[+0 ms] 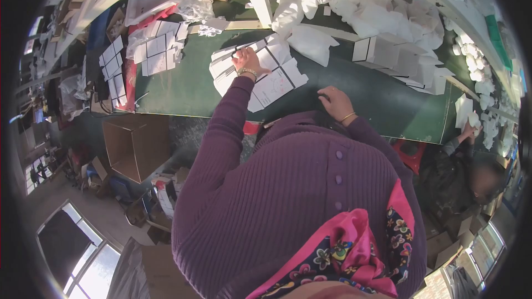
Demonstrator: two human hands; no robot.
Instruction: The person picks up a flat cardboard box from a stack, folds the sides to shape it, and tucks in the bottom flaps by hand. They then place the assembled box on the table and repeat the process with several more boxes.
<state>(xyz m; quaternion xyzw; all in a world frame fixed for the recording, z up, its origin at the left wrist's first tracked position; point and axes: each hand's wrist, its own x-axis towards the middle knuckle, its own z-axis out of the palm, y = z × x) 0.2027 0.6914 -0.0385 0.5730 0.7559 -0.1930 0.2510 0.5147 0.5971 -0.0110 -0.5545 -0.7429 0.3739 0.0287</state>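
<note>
A fanned pile of flat white carton blanks [271,80] with black stripes lies on the green table, at its near middle. My left hand [247,62] is on the upper left of this pile. Its fingers curl over the sheets' edges and its thumb stretches out across the top; how many sheets it grips is hidden. Off to the right of the pile, apart from it, my right hand [336,103] hovers or rests by the table's front edge. Its fingers are bent and parted from the thumb, with nothing visible in them.
The green table [382,102] bears more striped blanks [158,52] at left and folded white boxes [396,58] at right. White plastic bags [377,8] heap along the back. A cardboard box [136,145] stands below left. Another person [457,174] sits at far right.
</note>
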